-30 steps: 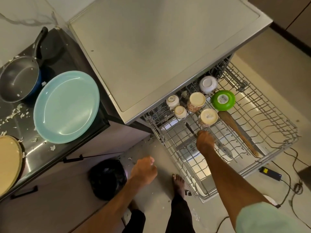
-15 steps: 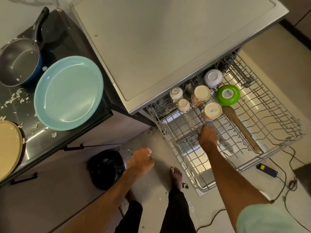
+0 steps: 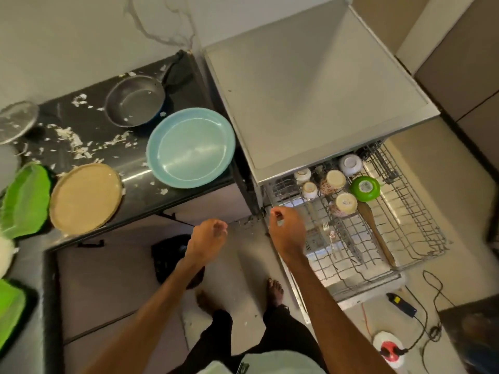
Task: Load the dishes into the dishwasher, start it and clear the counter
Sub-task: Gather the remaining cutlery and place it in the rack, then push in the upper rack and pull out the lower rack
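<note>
Two hands, both yours, are out in front of the open dishwasher (image 3: 310, 103).

- Left hand (image 3: 208, 236): in the air above the floor, just below the counter (image 3: 167, 195) edge. Fingers are loosely curled and hold nothing.
- Right hand (image 3: 287, 230): over the left edge of the pulled-out rack (image 3: 421, 238). Fingers are curled, thumb close to forefinger. Whether you pinch anything there cannot be told.

Rack, loaded at its rear left, all vessels upside down:
- One rear small cup (image 3: 302, 175), white.
- One front small cup (image 3: 309, 189), white.
- One rear patterned cup (image 3: 334, 180).
- One front patterned cup (image 3: 345, 205).
- One white bowl (image 3: 350, 164), furthest back.
- One green bowl (image 3: 365, 188), label on its base, just right of the patterned cups.
- One wooden spatula (image 3: 375, 233), lying flat on the wires, running from the green bowl toward the rack front.
- One fork (image 3: 328, 230), lying on the wires just right of your right hand.

Counter, not yet cleared:
- One light blue plate (image 3: 190, 148), at the right end beside the dishwasher.
- One grey pan (image 3: 135, 103), behind the plate, handle pointing toward the wall.
- One tan plate (image 3: 86, 198), at the front edge, left of the blue plate.
- One glass lid (image 3: 17, 125), far left.
- Green ware (image 3: 25, 198), left edge, too blurred to identify.
- White food scraps (image 3: 73, 141), scattered across the dark surface.

Floor:
- One black bag (image 3: 167, 255), under the counter, partly behind your left forearm.
- One black adapter (image 3: 401, 305) with cable, in front of the rack.
</note>
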`<state>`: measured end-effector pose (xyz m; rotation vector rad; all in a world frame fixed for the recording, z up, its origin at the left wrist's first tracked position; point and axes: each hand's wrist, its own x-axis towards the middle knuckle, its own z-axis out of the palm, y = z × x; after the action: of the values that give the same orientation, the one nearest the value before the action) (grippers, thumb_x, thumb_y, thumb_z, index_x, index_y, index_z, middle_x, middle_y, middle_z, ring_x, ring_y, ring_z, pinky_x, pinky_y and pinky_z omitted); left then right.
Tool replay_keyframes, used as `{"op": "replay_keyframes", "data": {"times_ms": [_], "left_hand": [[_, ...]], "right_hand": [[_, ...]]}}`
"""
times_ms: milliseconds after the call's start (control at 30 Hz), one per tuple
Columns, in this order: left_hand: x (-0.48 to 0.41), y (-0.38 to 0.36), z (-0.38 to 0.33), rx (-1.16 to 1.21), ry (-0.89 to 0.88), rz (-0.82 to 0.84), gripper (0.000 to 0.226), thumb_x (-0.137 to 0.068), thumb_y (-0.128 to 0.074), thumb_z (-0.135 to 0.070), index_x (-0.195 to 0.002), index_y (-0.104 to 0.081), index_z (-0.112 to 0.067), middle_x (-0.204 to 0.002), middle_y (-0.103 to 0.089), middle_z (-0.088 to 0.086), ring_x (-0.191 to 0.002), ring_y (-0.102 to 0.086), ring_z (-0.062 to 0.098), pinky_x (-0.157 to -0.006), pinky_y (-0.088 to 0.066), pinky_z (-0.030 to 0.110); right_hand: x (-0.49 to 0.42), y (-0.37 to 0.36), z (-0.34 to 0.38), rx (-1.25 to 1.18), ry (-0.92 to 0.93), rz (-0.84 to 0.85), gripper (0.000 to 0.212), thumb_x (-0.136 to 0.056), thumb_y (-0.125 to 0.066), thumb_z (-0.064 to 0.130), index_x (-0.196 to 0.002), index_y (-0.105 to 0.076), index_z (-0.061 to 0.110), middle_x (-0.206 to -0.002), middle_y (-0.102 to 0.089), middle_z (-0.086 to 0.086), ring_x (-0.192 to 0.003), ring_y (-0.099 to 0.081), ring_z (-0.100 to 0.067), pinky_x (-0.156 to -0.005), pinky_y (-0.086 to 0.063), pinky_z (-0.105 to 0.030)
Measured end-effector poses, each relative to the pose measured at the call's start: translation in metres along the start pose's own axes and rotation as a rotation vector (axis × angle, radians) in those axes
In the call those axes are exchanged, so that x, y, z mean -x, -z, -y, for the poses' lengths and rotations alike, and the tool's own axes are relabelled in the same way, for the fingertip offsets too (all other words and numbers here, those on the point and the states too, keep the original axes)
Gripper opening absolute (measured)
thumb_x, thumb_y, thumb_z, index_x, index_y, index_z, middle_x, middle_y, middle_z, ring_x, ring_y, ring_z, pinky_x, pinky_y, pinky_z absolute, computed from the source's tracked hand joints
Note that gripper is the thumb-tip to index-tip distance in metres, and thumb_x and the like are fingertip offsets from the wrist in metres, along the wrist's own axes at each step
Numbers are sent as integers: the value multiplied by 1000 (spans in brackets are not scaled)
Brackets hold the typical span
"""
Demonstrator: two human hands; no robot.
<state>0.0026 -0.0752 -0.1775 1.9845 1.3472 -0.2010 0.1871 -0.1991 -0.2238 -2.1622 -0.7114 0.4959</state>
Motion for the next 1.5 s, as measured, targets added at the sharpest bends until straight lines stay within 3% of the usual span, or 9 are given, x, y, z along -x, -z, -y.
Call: {"op": "replay_keyframes", "data": {"times_ms": [200, 433, 567, 700, 867, 1067, 1233, 1333, 1500], "left_hand": [[46, 50, 51, 119, -56, -114, 9, -96, -66, -24, -100, -74, -22, -95, -70, -10, -85, -63, 3, -77, -47, 17], [56, 71, 79, 148, -106, 3, 19, -93, -63, -24, -80, -68, -36, -90, -73, -13, -84, -70, 4, -86, -60, 35], [68, 99, 86, 169, -120, -35, 14, -92, -61, -27, -90, -75, -29, -94, -75, -10, -88, -70, 5, -89, -59, 33], [85, 141, 112, 209, -121, -127, 18, -91, -60, -28, -99, -76, -24, -100, -75, -7, -94, -69, 8, -91, -57, 33], [109, 192, 179, 287, -14, -308, 16, -85, -57, -35, -93, -71, -30, -94, -73, -14, -92, -68, 7, -87, -57, 37], [154, 231, 258, 355, 139, -573, 21, -92, -57, -24, -110, -69, -24, -111, -72, -6, -104, -66, 16, -89, -53, 34], [190, 231, 307, 370, 232, -809, 25, -85, -62, -13, -110, -66, -9, -107, -70, 10, -100, -65, 30, -90, -50, 39], [203, 224, 323, 366, 288, -875, 32, -82, -62, -15, -110, -64, 0, -104, -67, 18, -99, -64, 37, -90, -44, 41], [217, 223, 336, 383, 331, -826, 50, -79, -53, -26, -119, -58, 4, -115, -61, 22, -111, -56, 40, -97, -41, 46]], "right_hand": [[34, -21, 61, 80, 150, 170, 14, -92, -63, 25, -93, -74, 17, -87, -73, 1, -78, -66, -15, -73, -57, -36], [80, -26, 85, 163, 75, 225, 9, -90, -69, 20, -82, -74, 22, -75, -69, 9, -70, -63, -2, -70, -60, -30], [93, -49, 114, 193, 96, 213, 12, -89, -69, 22, -79, -72, 17, -73, -70, 1, -69, -66, -14, -71, -59, -39], [98, -86, 175, 169, 239, 219, 9, -87, -73, 20, -85, -77, 13, -82, -76, -8, -77, -70, -26, -77, -58, -39], [110, -138, 263, 92, 414, 277, 9, -88, -73, 15, -95, -77, 18, -89, -76, 0, -81, -69, -14, -81, -59, -35], [139, -198, 336, 84, 613, 470, 20, -86, -74, 10, -105, -74, 14, -98, -74, -2, -81, -67, -11, -76, -58, -30], [173, -245, 371, 140, 895, 790, 42, -84, -78, 13, -123, -63, 14, -129, -61, -5, -118, -59, -25, -100, -51, -42], [194, -268, 382, 249, 961, 939, 55, -88, -77, 19, -138, -55, 14, -157, -41, -9, -149, -32, -26, -119, -32, -43], [224, -295, 379, 309, 1040, 1057, 66, -88, -77, 22, -147, -47, 19, -167, -22, -8, -154, -20, -23, -120, -24, -38]]}}
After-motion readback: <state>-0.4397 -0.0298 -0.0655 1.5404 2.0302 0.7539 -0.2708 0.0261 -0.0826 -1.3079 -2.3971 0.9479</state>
